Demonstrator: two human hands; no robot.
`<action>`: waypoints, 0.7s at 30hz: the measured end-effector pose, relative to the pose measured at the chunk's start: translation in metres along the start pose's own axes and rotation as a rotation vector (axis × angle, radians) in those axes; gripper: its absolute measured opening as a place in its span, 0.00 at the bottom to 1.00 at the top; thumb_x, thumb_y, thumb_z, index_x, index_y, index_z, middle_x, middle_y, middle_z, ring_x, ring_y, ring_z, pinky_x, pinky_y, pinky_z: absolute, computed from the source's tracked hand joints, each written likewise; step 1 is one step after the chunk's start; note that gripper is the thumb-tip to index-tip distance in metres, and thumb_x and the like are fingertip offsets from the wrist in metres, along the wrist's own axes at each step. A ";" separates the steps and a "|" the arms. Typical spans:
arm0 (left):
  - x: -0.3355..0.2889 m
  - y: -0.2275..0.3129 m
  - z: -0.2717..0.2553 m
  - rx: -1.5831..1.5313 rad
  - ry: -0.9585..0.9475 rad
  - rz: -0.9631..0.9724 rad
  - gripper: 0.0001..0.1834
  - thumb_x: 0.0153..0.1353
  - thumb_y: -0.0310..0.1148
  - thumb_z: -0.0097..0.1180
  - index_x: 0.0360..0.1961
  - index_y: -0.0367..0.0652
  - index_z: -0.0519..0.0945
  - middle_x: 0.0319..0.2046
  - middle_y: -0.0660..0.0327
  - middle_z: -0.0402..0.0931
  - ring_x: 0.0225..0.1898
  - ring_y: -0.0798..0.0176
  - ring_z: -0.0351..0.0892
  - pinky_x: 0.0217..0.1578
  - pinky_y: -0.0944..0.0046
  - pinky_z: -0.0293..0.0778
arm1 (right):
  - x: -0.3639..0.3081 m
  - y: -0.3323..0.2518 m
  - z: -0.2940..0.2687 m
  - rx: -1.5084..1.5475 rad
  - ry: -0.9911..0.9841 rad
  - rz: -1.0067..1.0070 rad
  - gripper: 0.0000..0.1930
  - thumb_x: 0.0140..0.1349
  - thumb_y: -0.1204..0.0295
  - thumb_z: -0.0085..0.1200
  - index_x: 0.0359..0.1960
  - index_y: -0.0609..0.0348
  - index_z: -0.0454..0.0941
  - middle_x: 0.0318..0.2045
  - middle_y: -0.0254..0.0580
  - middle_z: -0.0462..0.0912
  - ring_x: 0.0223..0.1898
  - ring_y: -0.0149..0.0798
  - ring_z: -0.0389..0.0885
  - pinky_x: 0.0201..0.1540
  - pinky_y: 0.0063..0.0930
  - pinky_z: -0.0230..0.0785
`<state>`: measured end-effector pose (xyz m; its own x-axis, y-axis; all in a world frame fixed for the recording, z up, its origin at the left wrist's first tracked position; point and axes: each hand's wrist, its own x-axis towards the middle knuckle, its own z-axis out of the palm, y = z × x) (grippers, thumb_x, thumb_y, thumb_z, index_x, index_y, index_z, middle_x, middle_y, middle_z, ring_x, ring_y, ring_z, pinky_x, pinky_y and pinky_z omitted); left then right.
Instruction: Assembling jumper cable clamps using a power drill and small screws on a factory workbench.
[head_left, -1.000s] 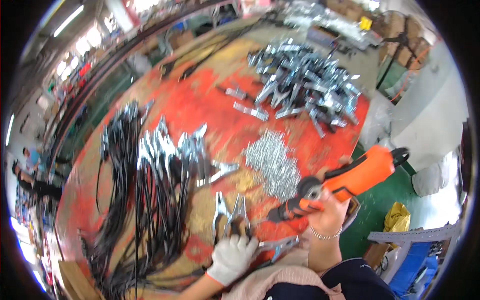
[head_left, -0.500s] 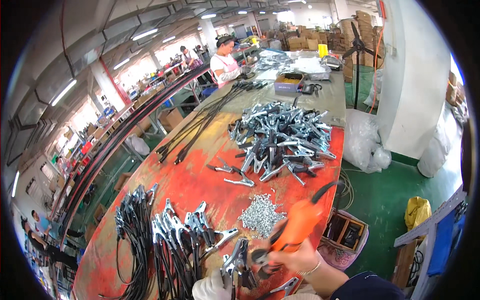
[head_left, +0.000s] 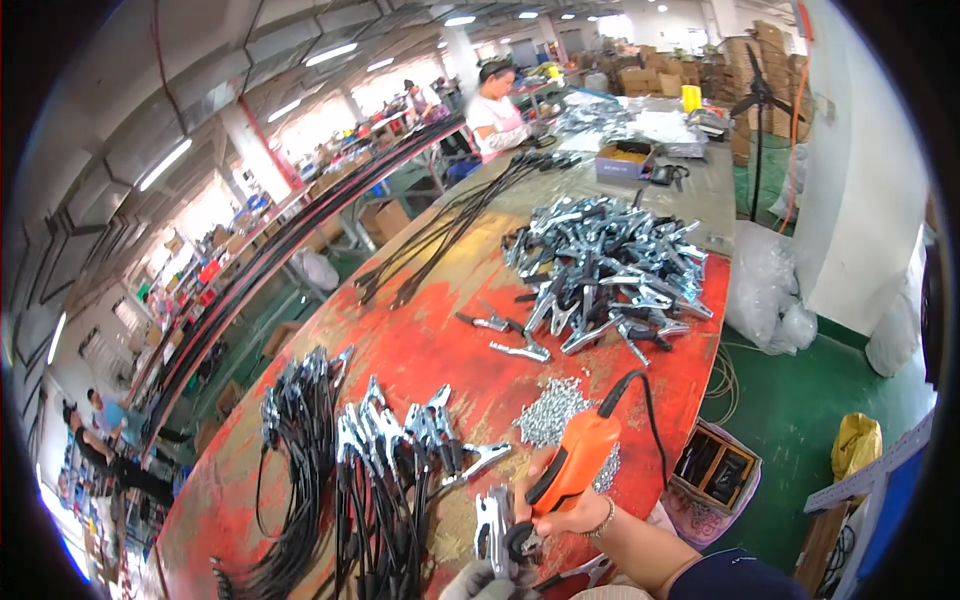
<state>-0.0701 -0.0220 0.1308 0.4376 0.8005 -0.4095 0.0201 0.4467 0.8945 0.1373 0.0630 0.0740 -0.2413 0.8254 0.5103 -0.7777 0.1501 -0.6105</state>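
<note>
My right hand (head_left: pixel 572 514) grips an orange corded power screwdriver (head_left: pixel 580 455), its black cord rising from the top. The tool's lower end is at a silver spring clamp (head_left: pixel 491 525), so the exact contact is hard to make out. At the lower edge my left hand (head_left: pixel 478 583), in a pale glove, is closed on the base of that clamp; part of the hand is cut off. Just beyond the screwdriver lies a heap of small silver screws (head_left: pixel 548 412). To the left lie black cables (head_left: pixel 300 480) with silver clamps (head_left: pixel 372 428) on their ends.
Farther back on the worn red table (head_left: pixel 400 345) is a large heap of loose clamps (head_left: pixel 610 265). Long black cables (head_left: pixel 455 220) and a small box (head_left: pixel 624 162) lie beyond. A co-worker (head_left: pixel 495 110) stands at the far left side. A wooden-divided bin (head_left: pixel 715 468) is beside the right edge.
The view has shifted, so the table appears farther right and lower. My right hand's screwdriver was smeared and tilted; now it is sharper and more upright. Both hands keep their holds.
</note>
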 end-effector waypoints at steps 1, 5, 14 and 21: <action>-0.005 -0.002 -0.008 0.066 0.001 0.004 0.21 0.61 0.38 0.58 0.51 0.39 0.70 0.39 0.61 0.76 0.36 0.66 0.75 0.39 0.65 0.74 | 0.006 0.002 0.004 0.022 -0.035 0.017 0.30 0.47 0.80 0.66 0.50 0.58 0.61 0.34 0.39 0.78 0.40 0.33 0.79 0.42 0.30 0.72; 0.037 0.018 0.013 0.409 0.568 0.328 0.08 0.63 0.27 0.47 0.38 0.31 0.74 0.28 0.57 0.81 0.26 0.70 0.80 0.31 0.70 0.76 | 0.017 -0.001 0.001 -0.027 0.154 -0.141 0.32 0.46 0.82 0.65 0.51 0.55 0.61 0.32 0.38 0.78 0.38 0.33 0.78 0.50 0.36 0.70; 0.026 0.023 -0.003 -0.273 0.252 0.304 0.28 0.63 0.27 0.47 0.63 0.38 0.57 0.35 0.55 0.77 0.26 0.67 0.77 0.22 0.70 0.72 | 0.010 0.036 0.039 -0.325 0.402 0.112 0.27 0.47 0.85 0.65 0.49 0.59 0.67 0.36 0.32 0.77 0.39 0.29 0.80 0.41 0.24 0.75; 0.027 0.028 -0.004 -0.284 0.166 0.216 0.32 0.59 0.30 0.51 0.64 0.39 0.57 0.32 0.58 0.77 0.23 0.70 0.76 0.19 0.73 0.70 | 0.008 0.036 0.041 -0.193 0.455 0.207 0.28 0.48 0.85 0.65 0.50 0.59 0.66 0.36 0.32 0.76 0.39 0.30 0.81 0.41 0.24 0.76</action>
<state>-0.0613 0.0140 0.1436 0.2530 0.9314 -0.2618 -0.3158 0.3353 0.8876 0.0833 0.0530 0.0809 -0.0685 0.9945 0.0793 -0.6094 0.0212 -0.7926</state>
